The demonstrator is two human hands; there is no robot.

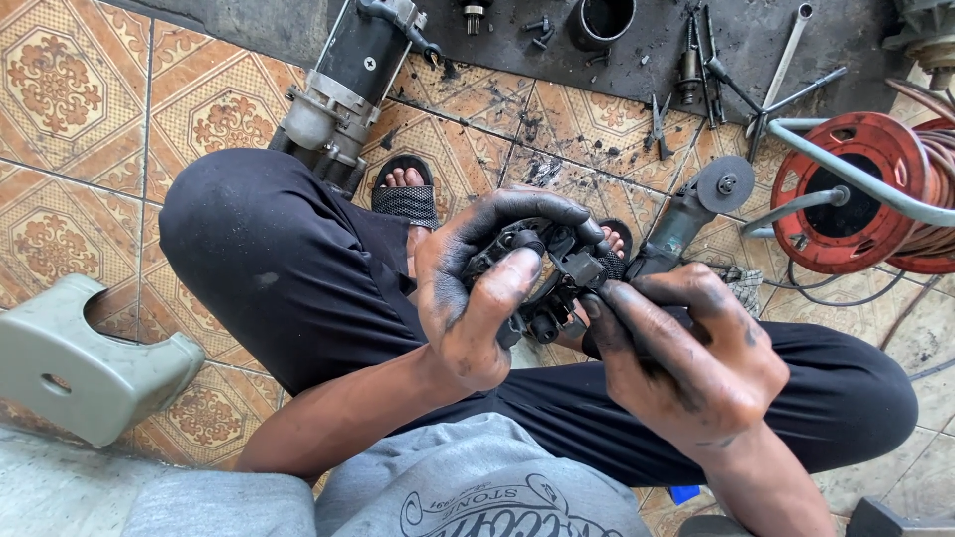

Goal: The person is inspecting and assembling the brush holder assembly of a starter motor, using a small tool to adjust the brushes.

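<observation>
A black, greasy round metal part point(553, 268) is held over my lap. My left hand point(487, 288), smeared with black grease, wraps around its left side with the thumb across its face. From the right, my right hand point(686, 353) pinches the edge of the same part with its fingertips. Much of the part is hidden behind my fingers. Below the hands lie my black-trousered legs and sandalled feet point(406, 191).
A large starter motor point(343, 85) lies on the patterned tiles beyond my left knee. An angle grinder point(696, 204) rests by my right foot, a red cable reel point(856, 194) at right. Loose tools point(696, 60) lie on a dark mat. A grey-green plastic stool point(80, 363) stands at left.
</observation>
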